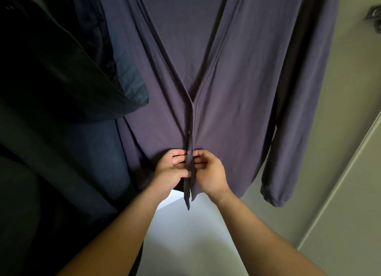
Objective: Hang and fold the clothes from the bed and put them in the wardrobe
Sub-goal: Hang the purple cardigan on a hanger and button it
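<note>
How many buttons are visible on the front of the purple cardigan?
2. One button sits on the cardigan placket above the hands; the other is between the left hand and right hand, at their fingertips. More may be hidden behind the fingers.

No readable text, label or number anywhere

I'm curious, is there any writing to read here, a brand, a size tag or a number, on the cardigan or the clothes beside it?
No text can be read here.
Purple cardigan: plain cloth, no tag or print shows.
Buttons: too small to show any marking.
Dark clothes at the left: dim, no print shows.
The left hand and right hand pinch the button band and hide a little of it.
</note>
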Tool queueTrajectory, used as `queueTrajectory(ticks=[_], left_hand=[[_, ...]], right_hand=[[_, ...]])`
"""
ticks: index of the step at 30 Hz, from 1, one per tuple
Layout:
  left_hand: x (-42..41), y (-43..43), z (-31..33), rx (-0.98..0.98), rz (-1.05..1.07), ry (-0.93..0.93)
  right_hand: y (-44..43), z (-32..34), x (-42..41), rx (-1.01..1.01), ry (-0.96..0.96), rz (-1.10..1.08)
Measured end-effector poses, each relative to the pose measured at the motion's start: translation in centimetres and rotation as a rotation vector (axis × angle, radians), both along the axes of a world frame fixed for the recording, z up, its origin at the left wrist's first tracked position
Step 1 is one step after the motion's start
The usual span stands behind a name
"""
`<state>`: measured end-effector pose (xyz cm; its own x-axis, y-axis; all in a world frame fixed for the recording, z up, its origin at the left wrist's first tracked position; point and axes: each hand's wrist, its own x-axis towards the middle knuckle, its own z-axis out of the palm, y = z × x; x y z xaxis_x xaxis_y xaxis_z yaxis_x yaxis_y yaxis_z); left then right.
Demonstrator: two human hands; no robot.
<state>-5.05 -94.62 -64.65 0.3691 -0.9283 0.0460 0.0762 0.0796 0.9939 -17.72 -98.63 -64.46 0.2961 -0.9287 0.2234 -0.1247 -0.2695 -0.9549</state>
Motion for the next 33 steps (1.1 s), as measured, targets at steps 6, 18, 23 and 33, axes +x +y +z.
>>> queueTrajectory(ticks=[6, 18, 23, 33], left_hand=[[0.4, 0.3, -2.6, 0.063, 0.036, -0.115], [0.9, 0.9, -4.2, 0.079, 0.094, -0.205], [1.0, 1.2, -3.9, 0.055, 0.117, -0.225], [1.1, 1.0, -2.5, 0.092, 0.296, -0.289]], right_hand=[[0.2, -1.2, -0.2, 0.068, 0.069, -0.041], [0.0, -1.8, -0.1, 0.089, 0.122, -0.114], [0.1, -1.6, -0.1, 0.045, 0.164, -0.107], [0.2, -1.2, 0.3, -0.026, 0.183, -0.084]])
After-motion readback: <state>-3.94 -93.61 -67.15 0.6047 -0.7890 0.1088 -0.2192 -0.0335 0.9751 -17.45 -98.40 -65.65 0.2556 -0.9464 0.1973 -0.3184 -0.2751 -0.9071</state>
